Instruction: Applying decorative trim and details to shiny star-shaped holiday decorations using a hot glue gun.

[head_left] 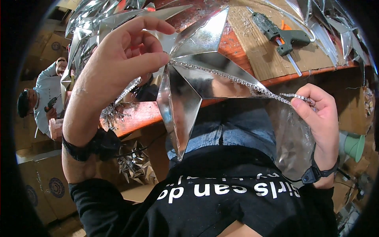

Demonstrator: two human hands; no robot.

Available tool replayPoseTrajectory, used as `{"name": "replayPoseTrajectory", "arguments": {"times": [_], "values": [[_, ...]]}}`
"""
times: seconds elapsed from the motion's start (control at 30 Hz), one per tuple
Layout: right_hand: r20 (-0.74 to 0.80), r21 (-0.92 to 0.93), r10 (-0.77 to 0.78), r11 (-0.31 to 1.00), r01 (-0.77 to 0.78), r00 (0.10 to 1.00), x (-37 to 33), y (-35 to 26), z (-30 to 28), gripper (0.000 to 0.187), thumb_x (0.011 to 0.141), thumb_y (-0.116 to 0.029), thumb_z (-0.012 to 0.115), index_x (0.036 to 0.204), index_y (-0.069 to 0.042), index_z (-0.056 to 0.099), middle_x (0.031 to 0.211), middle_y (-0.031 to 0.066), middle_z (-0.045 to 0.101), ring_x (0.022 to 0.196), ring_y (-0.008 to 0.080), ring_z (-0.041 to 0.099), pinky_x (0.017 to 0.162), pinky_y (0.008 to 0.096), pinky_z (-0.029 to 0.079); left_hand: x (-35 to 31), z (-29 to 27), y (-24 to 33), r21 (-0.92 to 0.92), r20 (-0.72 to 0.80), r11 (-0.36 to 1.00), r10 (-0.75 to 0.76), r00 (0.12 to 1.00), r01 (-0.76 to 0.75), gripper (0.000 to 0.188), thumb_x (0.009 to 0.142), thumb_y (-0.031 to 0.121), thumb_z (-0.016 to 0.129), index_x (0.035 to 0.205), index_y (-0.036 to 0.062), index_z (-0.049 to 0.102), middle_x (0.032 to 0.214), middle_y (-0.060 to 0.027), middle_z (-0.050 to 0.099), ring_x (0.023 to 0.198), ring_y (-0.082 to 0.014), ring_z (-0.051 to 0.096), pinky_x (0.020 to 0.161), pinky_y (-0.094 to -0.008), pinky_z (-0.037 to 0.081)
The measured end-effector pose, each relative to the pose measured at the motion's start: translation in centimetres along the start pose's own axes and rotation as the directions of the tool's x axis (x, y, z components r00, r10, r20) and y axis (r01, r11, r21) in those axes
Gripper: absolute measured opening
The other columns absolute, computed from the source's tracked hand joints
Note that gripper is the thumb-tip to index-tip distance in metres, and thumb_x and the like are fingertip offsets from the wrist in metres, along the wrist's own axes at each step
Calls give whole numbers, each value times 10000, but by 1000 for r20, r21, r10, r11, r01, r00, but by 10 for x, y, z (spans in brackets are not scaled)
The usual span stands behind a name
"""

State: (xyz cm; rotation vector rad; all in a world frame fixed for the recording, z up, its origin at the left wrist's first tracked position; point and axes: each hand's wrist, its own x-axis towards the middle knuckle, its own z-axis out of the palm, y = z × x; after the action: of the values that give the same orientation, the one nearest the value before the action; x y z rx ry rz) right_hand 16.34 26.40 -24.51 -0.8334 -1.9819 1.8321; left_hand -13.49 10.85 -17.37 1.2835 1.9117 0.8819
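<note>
A large mirror-silver star (184,103) with folded, raised points hangs partly over the table's front edge, above my lap. A sparkling silver rhinestone trim (231,78) runs from near the star's middle along its right-hand point. My left hand (128,51) is over the star's left side. Its thumb tip touches the trim's inner end, the index finger is stretched apart, and the other fingers are bent. Past the right-hand tip, my right hand (317,106) pinches the trim between thumb and fingers, drawing it straight, with a loose end looped back.
A dark green glue gun (278,33) with a clear glue stick lies on cardboard (248,37) on the orange-red table (138,118). Silver stars (85,33) pile up at the back left. A box of small stars (136,168) stands below. Another person (43,98) works at far left.
</note>
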Motion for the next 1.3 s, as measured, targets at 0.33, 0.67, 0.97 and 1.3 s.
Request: {"name": "replayPoseTrajectory", "arguments": {"times": [0.33, 0.67, 0.97, 1.3], "values": [[34, -75, -14, 997, 17, 999, 14, 13, 17, 86, 892, -75, 630, 881, -3, 584, 747, -58, 506, 698, 3, 440, 600, 172, 354, 1, -3, -5, -37, 12, 998, -47, 999, 47, 375, 831, 85, 606, 1192, 25, 523, 760, 35, 505, 645, -32, 488, 546, -181, 374], [-433, 13, -227, 966, 258, 872, 15, 6, -39, 273, 993, -195, 480, 1048, 35, 617, 898, 39, 607, 810, 100, 534, 768, 243, 426, -43, -26, -15, 468, -213, 882, 169, 962, -51, 314, 833, 169, 667, 1123, 70, 594, 1008, -74, 622, 936, -246, 583, 762, -339, 493], [-379, 215, -265, 907, 363, 887, -2, -41, -41, 277, 976, -277, 522, 969, -11, 600, 588, -91, 358, 488, -6, 258, 441, 195, 169, -100, -2, -5, 603, -65, 797, 42, 997, 6, 344, 881, 344, 609, 1096, 75, 615, 945, -136, 657, 845, -279, 662, 739, -363, 521], [382, -322, -544, 679, 660, 747, 4, -132, 61, 135, 906, -142, 600, 926, -12, 632, 772, 127, 646, 674, 202, 647, 595, 310, 472, -80, 16, 59, 444, 32, 656, 669, 743, -610, 935, 761, 305, 756, 1463, 2, 217, 1436, -203, 358, 1297, -341, 389, 1064, -430, 336]]}}
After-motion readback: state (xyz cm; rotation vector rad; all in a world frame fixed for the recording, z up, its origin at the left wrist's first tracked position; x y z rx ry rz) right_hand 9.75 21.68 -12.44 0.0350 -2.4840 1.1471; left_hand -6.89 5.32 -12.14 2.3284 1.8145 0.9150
